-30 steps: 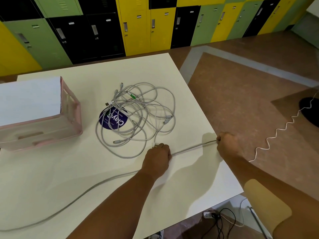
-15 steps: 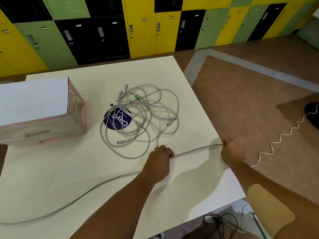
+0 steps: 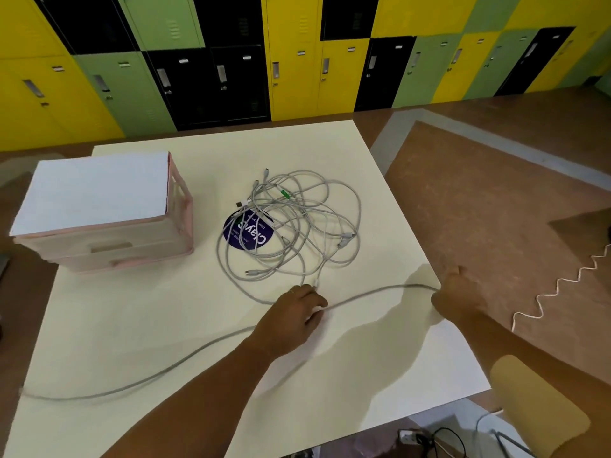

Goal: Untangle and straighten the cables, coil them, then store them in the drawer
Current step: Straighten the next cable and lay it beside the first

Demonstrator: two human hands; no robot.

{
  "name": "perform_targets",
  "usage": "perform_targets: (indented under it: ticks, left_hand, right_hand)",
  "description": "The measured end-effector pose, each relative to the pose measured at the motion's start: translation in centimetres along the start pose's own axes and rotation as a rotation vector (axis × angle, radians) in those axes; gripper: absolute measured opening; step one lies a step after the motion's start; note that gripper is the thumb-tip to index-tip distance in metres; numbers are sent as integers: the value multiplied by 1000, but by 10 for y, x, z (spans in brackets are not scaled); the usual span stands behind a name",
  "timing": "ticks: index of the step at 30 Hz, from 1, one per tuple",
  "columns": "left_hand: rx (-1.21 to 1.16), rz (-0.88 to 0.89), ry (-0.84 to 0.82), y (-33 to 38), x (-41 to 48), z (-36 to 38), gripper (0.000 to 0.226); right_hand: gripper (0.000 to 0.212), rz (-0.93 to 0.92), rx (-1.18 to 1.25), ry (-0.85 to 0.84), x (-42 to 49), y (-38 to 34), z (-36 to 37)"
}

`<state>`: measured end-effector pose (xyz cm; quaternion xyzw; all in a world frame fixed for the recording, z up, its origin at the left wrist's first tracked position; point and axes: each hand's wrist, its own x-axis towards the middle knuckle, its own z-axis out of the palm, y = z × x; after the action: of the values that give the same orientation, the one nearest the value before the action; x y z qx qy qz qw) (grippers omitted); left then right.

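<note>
Step in hand, as I read it: straightening one long grey braided cable [image 3: 373, 294] pulled clear of the pile. It runs along the near side of the cream-topped table [image 3: 165, 325], from the far left edge, under the left hand [image 3: 294, 312], and across to the right hand [image 3: 459, 299] at the table's right edge.

Hands: well apart. The left hand's fingers are curled over the cable mid-run. The right hand is closed on the cable's end, though its fingertips are hidden behind the hand.

To do it well:
- Keep the right hand's hold fixed as the anchor.
- Let the left hand slide along with a loose grip so kinks run out towards the free left end.
- Pull parallel to the table, not upwards. The left hand sits just beside the near loop of the tangle of pale grey cables [image 3: 291, 226], and a snag would drag the pile along.
- The slack left stretch bows, so it needs tension before coiling.

The tangle lies mid-table, partly over a round dark blue sticker with white lettering [image 3: 244, 234]. Several plug ends stick out, one with a green tip.

Container: a pink plastic drawer unit with a flat white top [image 3: 109, 246] stands at the table's left, well apart from the cables. Both drawers look closed. The fronts are translucent but I can't tell the contents. No cable is stored yet.
</note>
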<state>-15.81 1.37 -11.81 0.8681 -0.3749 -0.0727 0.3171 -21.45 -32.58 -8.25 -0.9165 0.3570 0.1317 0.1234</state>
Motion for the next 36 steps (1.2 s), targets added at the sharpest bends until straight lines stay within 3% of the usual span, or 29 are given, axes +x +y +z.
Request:
perform_targets:
  ticks: [8,13,16,18,20,23,25,27,30,36]
  left_hand:
    - [286,-212,76,-61,-40,-47,26]
    - [299,-266,69,-69,-39,-52,16]
    - [368,-260,-46,-63,-33,-54,17]
    - [314,-241,-38,-56,-28,-59,17]
    - [147,-236,77,-47,-24,-69,13]
    - [-30,-231,220,-40,-21,-89,8]
    - [-124,-248,295,-40,-20,-103,10]
    - [-171,-293,331,-43,-17,-116,15]
    - [-182,-385,281,-51,-12,-126,22]
    - [-179,-534,331,-69,-11,-134,27]
  right_hand:
    - [61,-231,98,71,-16,-67,-2]
    - [43,-566,138,91,-45,-121,22]
    - [33,-753,152,30,-67,-158,38]
    - [32,-865,146,-54,-81,-180,50]
    - [32,-942,116,-121,-93,-198,59]
    - [27,-946,161,-29,-99,-222,56]
    - [40,-942,193,36,-100,-238,39]
    - [38,-954,317,51,-103,-256,14]
    - [18,-971,685,71,-112,-286,-31]
    - [19,-1023,1140,217,-128,-330,-112]
